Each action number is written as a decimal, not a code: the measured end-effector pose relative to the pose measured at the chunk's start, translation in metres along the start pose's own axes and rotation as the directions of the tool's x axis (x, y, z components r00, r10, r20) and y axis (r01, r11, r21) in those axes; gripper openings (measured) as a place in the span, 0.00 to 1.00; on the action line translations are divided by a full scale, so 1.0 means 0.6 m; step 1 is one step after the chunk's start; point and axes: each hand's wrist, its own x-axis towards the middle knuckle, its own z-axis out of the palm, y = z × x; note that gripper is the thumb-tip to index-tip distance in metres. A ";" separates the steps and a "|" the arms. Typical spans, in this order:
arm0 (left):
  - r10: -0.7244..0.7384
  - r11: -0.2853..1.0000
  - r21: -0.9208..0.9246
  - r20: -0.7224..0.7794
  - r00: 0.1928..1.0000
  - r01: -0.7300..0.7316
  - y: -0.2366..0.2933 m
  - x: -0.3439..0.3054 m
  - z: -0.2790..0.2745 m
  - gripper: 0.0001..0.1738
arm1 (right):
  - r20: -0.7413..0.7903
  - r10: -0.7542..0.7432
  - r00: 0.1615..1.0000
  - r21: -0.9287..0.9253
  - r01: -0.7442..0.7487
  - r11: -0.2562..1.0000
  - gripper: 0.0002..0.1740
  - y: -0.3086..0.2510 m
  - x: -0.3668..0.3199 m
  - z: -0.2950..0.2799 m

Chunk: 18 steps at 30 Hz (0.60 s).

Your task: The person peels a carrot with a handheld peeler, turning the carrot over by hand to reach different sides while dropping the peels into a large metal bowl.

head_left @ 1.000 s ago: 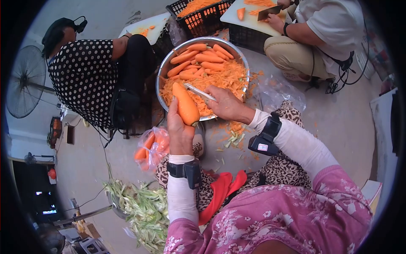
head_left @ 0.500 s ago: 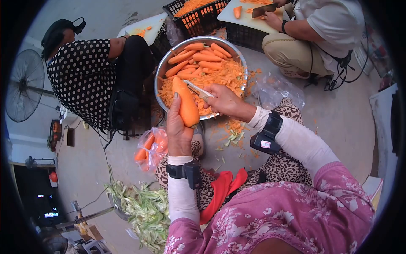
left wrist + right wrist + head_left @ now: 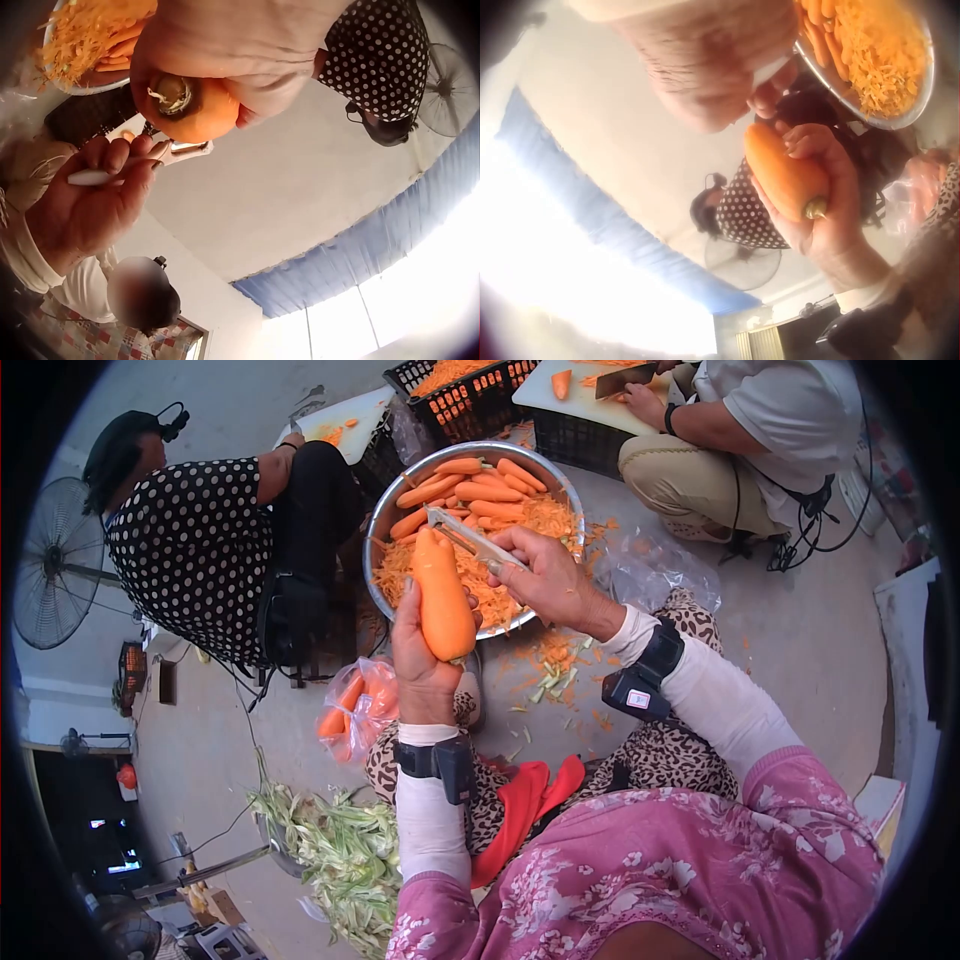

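A thick orange carrot (image 3: 445, 605) is gripped in my left hand (image 3: 425, 670), its stem end toward me and its far end over the metal bowl (image 3: 574, 510). My right hand (image 3: 555, 580) pinches a light-coloured peeler (image 3: 470, 540), whose head is at the carrot's far end; whether they touch I cannot tell. In the left wrist view the peeler (image 3: 97, 177) lies between the right thumb and fingers, beside the carrot (image 3: 196, 112). The right wrist view shows the left fingers curled round the carrot (image 3: 784, 172). Whole carrots (image 3: 490, 492) and orange peelings (image 3: 550, 525) fill the bowl.
Two people crouch beyond the bowl, one in a dotted top (image 3: 190, 560), one holding a knife (image 3: 622, 380) at a cutting board (image 3: 580, 405). A bag of carrots (image 3: 355, 710), leafy scraps (image 3: 345, 860) and an empty-looking plastic bag (image 3: 660, 570) lie around.
My right hand moved slightly right and toward me, then up, bringing the peeler head to the carrot's far end. The carrot stands more upright in my left hand. The person at left leaned farther left.
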 end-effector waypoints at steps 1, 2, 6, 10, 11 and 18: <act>0.005 1.000 0.028 0.004 1.000 -0.006 -0.001 -0.002 0.003 0.25 | 0.004 -0.032 0.999 -0.047 0.032 0.998 0.10 -0.001 -0.002 -0.004; 0.004 1.000 0.029 0.003 1.000 -0.005 -0.001 -0.003 0.004 0.25 | 0.003 -0.031 1.000 -0.047 0.031 0.998 0.10 0.002 -0.002 -0.008; 0.013 1.000 -0.004 0.096 0.995 -0.013 0.000 -0.007 0.004 0.24 | -0.029 -0.023 0.999 -0.049 0.022 0.999 0.10 -0.003 -0.006 -0.017; 0.063 0.995 0.075 0.028 0.998 -0.065 -0.003 -0.004 -0.006 0.22 | 0.029 -0.307 0.951 -0.243 0.304 0.921 0.10 -0.022 -0.017 -0.015; 0.061 0.995 0.076 0.026 0.998 -0.063 -0.005 -0.004 -0.005 0.22 | 0.027 -0.304 0.952 -0.242 0.302 0.922 0.10 -0.025 -0.020 -0.015; 0.081 0.993 0.085 -0.040 0.996 -0.077 -0.013 -0.003 -0.003 0.22 | 0.006 -0.270 0.963 -0.375 0.253 0.892 0.10 -0.015 -0.016 -0.016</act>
